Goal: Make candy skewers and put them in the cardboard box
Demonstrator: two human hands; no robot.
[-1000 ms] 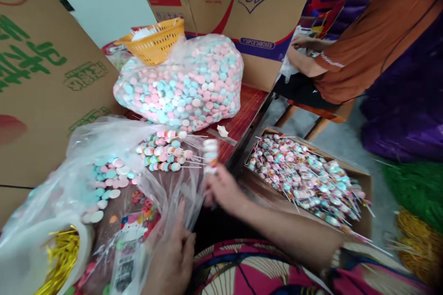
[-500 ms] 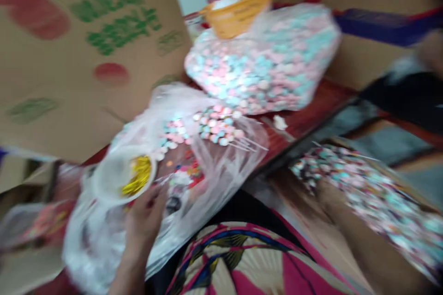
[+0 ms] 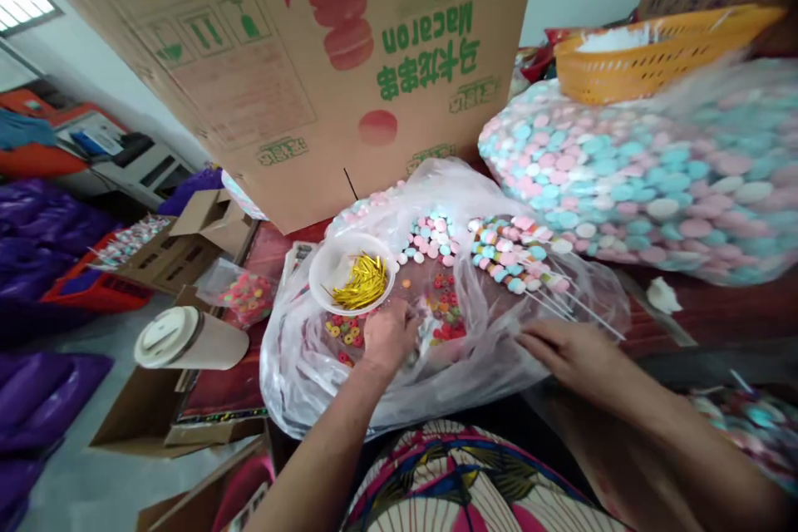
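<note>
My left hand is closed, fingers curled, by the near rim of a white bowl with gold twist ties. Whatever it holds is hidden. Ring-shaped candies lie beside it on clear plastic. My right hand reaches over the plastic's right part, fingers stretched forward and nothing visible in them. Just beyond its fingertips rests a bunch of candy skewers with white sticks. Loose pink, white and blue round candies form a pile left of the skewers.
A tall cardboard box stands behind the plastic. At right sits a big bag of pastel candies with an orange basket on top. A lidded paper cup is at left. Finished-looking candies lie low at right.
The view has swung left. My right hand has left the heap of candies at the lower right and come over the plastic. My left hand stays near the bowl.
</note>
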